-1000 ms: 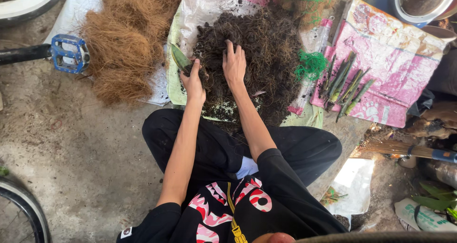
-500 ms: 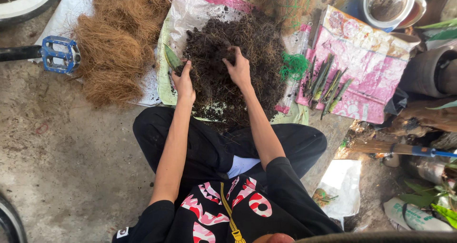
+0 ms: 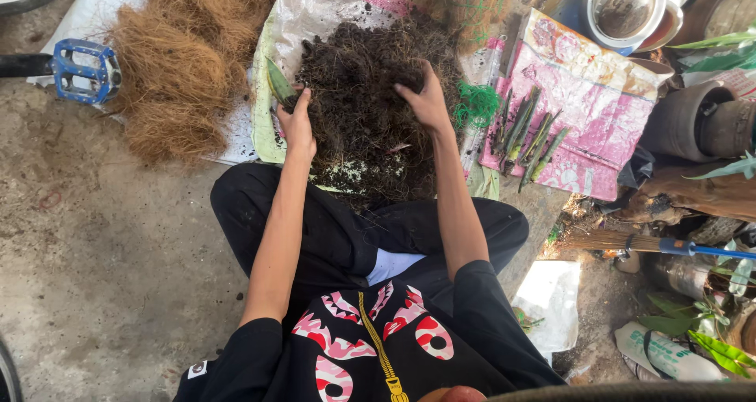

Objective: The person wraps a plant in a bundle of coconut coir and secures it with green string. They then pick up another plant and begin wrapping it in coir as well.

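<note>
**Hands spread across the dark fibre heap**

Both hands have parted since earlier: left hand (image 3: 298, 124) and right hand (image 3: 426, 99) press, grip released, into dark root-fibre heap (image 3: 364, 107) between them. Judged light, loose, crumbly; scoop from beneath. Brown coir (image 3: 183, 59) lies left.

Lying on the concrete floor (image 3: 102, 268): plastic sack (image 3: 295, 24), pink sheet (image 3: 587, 111), white bag (image 3: 555, 300), coconut fibre (image 3: 177, 63).

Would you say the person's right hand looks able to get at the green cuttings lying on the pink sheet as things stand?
Probably yes. The right hand rests on the dark soil pile, and the green cuttings lie just beyond it on the pink sheet. Only a green tangle of netting sits between, low and to the side.
</note>
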